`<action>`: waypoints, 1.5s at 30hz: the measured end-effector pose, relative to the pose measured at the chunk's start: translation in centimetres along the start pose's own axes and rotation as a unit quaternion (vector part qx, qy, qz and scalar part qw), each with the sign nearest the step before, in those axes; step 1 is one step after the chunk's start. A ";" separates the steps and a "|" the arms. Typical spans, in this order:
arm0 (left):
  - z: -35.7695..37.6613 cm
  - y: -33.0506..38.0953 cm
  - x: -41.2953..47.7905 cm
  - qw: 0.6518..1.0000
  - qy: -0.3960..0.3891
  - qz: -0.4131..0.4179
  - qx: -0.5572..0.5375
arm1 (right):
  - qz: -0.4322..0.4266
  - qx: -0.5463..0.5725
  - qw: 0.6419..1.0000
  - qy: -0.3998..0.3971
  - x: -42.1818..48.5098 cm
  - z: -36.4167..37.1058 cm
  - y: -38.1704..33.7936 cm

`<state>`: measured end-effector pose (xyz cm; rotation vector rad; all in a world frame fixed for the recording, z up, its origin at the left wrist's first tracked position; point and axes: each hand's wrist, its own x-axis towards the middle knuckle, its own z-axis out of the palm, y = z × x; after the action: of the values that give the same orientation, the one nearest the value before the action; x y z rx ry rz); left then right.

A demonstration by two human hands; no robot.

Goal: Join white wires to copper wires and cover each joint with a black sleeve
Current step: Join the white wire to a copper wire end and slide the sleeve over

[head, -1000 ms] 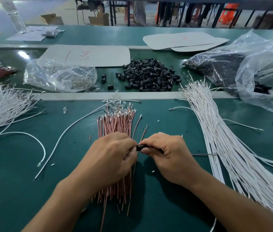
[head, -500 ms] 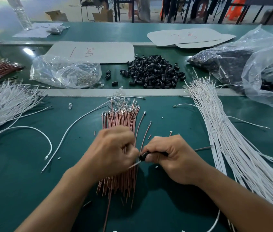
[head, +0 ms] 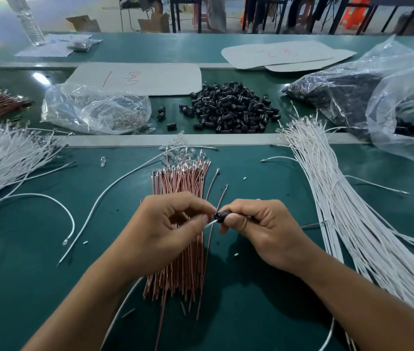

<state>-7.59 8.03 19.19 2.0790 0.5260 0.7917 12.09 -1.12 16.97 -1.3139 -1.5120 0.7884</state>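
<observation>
My right hand (head: 264, 231) pinches a small black sleeve (head: 220, 216) over the middle of the green mat. A white wire end (head: 210, 224) pokes out of the sleeve toward my left hand (head: 167, 226), whose fingertips pinch that wire just left of the sleeve. Under both hands lies a bundle of copper wires (head: 183, 183) with small clear tips at its far end. A thick sheaf of white wires (head: 332, 198) fans along the right side. Loose black sleeves (head: 231, 107) are piled beyond the mat's far edge.
More white wires (head: 8, 158) lie at the left, with single loose white wires (head: 114, 188) curving across the mat. A clear bag of small parts (head: 94, 110) sits at the back left. Large plastic bags (head: 383, 97) of black sleeves fill the back right. Grey cards (head: 150, 77) lie behind.
The hands have drawn slightly apart, and a short length of white wire now shows between the left fingertips and the black sleeve in the right hand.
</observation>
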 end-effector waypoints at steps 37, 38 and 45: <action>1.5 -0.3 -0.4 0.993 0.016 -0.109 -0.045 | -0.095 -0.094 0.990 0.051 -0.1 0.4 0.1; 1.7 -0.5 -0.4 0.994 0.011 -0.103 -0.046 | -0.095 -0.107 0.988 0.061 -0.1 0.2 -0.1; 1.8 -1.0 -0.5 0.992 0.039 -0.119 -0.028 | -0.015 -0.141 0.988 0.058 -0.2 -0.8 -0.4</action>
<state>-6.76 7.31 17.38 1.8972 0.7708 0.7409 12.72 -1.51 17.61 -1.5133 -1.5858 0.4799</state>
